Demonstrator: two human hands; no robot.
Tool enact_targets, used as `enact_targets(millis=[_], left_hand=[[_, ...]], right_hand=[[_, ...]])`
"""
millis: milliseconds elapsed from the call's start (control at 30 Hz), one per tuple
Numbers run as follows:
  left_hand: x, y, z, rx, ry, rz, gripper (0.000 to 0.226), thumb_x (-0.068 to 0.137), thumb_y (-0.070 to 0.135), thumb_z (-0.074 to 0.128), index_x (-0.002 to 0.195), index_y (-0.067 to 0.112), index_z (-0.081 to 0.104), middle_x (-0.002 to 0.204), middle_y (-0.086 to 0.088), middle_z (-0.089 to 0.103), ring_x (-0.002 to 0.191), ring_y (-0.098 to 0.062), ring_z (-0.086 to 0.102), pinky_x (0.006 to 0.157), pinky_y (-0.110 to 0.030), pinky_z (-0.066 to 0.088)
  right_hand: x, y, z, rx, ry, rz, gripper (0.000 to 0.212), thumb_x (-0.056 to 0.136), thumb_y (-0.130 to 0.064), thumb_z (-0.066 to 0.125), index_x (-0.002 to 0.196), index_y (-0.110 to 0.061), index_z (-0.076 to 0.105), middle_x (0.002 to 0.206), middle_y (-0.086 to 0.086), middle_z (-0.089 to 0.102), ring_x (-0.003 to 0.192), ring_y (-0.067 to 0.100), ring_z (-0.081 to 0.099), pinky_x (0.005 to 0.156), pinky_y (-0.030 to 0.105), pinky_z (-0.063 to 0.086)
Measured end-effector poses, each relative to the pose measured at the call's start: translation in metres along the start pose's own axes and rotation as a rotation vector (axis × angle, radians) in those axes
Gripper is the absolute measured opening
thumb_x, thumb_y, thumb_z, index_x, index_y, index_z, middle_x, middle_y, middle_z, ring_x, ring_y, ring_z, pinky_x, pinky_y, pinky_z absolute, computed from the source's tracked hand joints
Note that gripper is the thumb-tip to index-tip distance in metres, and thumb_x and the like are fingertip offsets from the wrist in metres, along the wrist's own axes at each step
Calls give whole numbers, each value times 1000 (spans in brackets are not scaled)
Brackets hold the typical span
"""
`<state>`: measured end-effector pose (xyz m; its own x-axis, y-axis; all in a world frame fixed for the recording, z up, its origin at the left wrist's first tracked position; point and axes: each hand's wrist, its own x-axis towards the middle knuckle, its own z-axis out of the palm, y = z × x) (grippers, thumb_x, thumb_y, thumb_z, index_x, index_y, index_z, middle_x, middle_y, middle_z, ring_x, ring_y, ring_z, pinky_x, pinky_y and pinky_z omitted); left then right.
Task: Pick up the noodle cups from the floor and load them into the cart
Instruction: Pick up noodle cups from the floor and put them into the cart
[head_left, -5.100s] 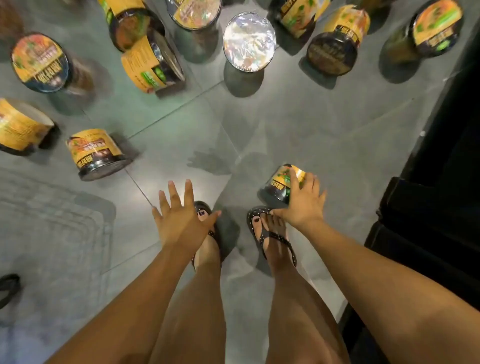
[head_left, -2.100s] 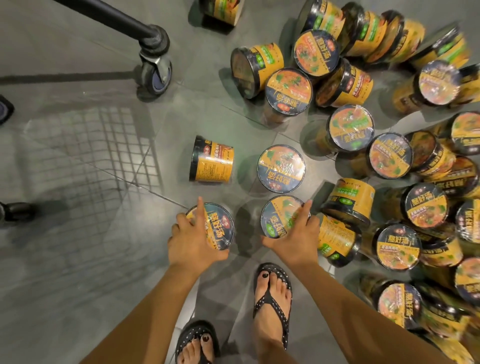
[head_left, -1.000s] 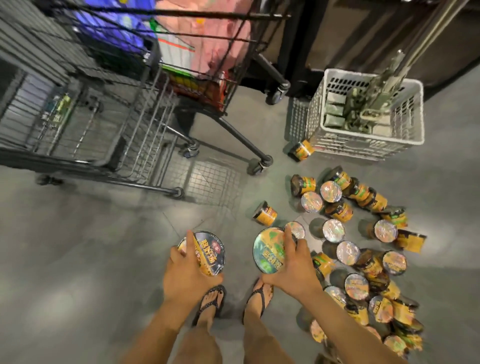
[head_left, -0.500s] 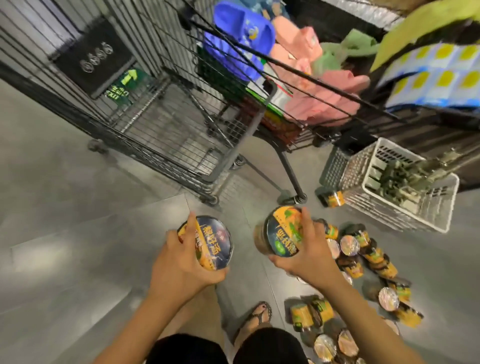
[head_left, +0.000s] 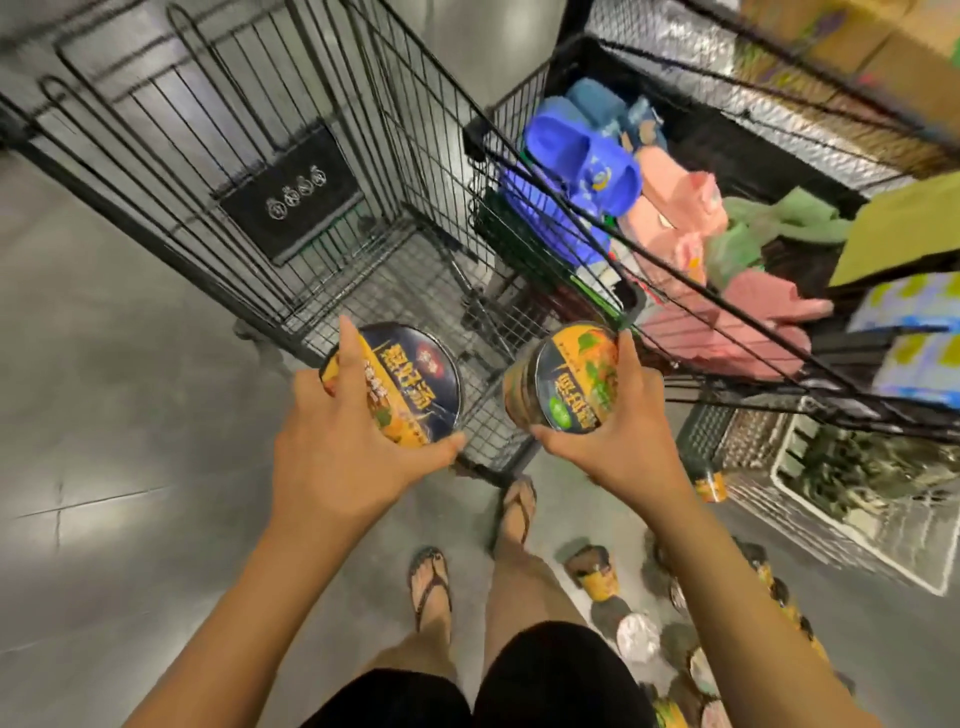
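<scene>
grey tiled floor (head_left: 104, 415) fills the head view, with an empty wire cart (head_left: 288, 192) at twelve o'clock. left hand (head_left: 337, 452) clasps a dark-lidded noodle cup (head_left: 410, 384) and right hand (head_left: 618, 431) a green-labelled noodle cup (head_left: 566, 379), both at the basket's near edge. more cups (head_left: 597, 577) lie at five o'clock. probably light, stiff and film-slick, so grip the sides.

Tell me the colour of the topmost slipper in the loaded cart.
The slipper is bright blue, best seen in the head view.

A dark-lidded noodle cup (head_left: 410, 382) in the left hand (head_left: 337, 457) and a green-marked noodle cup (head_left: 571, 382) in the right hand (head_left: 618, 431) are held tilted at the near corner of the black wire cart (head_left: 311, 130), with more cups (head_left: 597, 577) lying on the floor (head_left: 104, 415).
</scene>
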<state>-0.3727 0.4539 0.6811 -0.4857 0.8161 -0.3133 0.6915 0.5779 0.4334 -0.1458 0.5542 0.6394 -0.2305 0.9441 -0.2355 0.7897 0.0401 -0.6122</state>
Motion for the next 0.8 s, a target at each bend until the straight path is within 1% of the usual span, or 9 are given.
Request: enact_targets(millis=[33,100,200,300,400,533,667,733,800], left_hand=[[13,3,-2,-5,17,-11,135,50,82,66,149,40,-17,128,-10,32,109,-34,49,84,-39,46],[40,8,-4,-12,49,-39,135,51,83,66,149,40,-15,127,-10,33,106,-34,50,83,-38,46],[83,13,-1,25,108,-64,137,50,84,67,151,36,-11,123,-12,35,100,-32,51,77,-35,45],[128,17,7,33,101,-176,138,50,83,69,152,32,-8,126,-16,37,106,-35,52,84,-39,47],[173,17,22,-19,73,-324,140,48,83,69,152,32,-10,132,-18,36,114,-38,50,91,-41,45],[234,-4,53,-68,31,-491,140,52,81,70,152,31,-13,134,-19,33,115,-38,48,90,-41,47],[289,-37,88,-173,59,-664,140,50,79,72,151,33,-12,137,-23,32,115,-41,49,95,-48,48],[314,-56,107,-189,67,-718,139,49,80,71,149,35,-13,137,-25,33,114,-43,49,95,-51,47],[335,-73,124,-181,46,-733,136,52,81,69,150,34,-14,137,-24,34,115,-43,49,94,-50,48]], right_hand=[[14,-4,1,-5,-4,-15,136,52,-53,86,155,-20,3,127,8,34,124,27,36,104,37,37],[46,-11,2,-23,-9,-55,135,52,-50,88,155,-15,8,126,13,36,123,29,36,106,31,31],[101,-26,7,-56,-45,-123,134,50,-50,89,154,-11,14,129,19,38,125,32,38,108,32,28],[158,-41,15,-120,-151,-194,136,49,-56,87,154,-13,11,126,15,39,122,31,39,105,33,31],[210,-54,32,-178,-270,-214,137,49,-62,83,154,-19,7,127,10,37,121,28,42,99,36,40],[276,-66,76,-289,-395,-231,136,54,-66,79,154,-21,-1,134,12,31,125,31,40,97,39,43],[331,-73,138,-334,-468,-259,132,57,-59,80,154,-19,0,140,17,26,129,38,35,101,43,40],[357,-72,172,-339,-497,-239,130,61,-56,81,154,-19,-1,143,19,23,132,39,31,102,44,39],[382,-71,208,-336,-487,-232,130,61,-59,81,154,-19,-1,142,19,24,129,40,35,101,44,42]])
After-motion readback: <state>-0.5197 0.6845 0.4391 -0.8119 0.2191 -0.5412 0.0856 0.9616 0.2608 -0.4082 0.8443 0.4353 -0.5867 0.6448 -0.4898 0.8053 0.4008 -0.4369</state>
